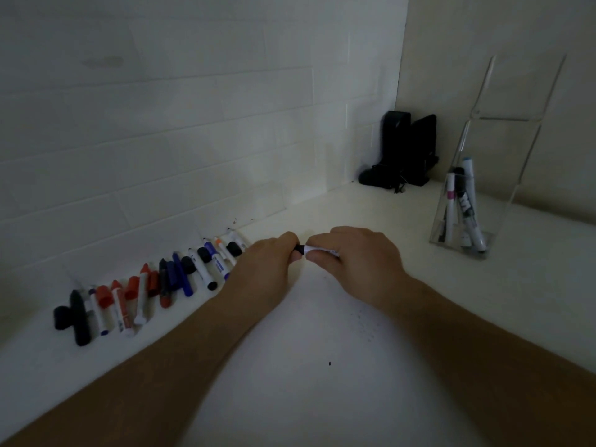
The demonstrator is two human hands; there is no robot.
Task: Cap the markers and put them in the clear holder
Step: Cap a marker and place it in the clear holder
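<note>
Item: white marker (321, 251) with black cap (299, 248), being held between two hands above the white counter (322, 398).

Left hand (269, 262) is closing its fingers on the cap; right hand (354, 259) is gripping the barrel, the two meeting end to end. Loose markers and caps (154, 282) are lying in a row along the tiled wall (193, 124), left. Clear holder (464, 214) is standing well apart, right, holding several markers. Black objects (403, 150) are sitting in the corner.

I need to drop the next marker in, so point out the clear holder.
The clear holder stands at the right of the head view on the white counter, against the side wall, right of the black objects in the corner.
</note>
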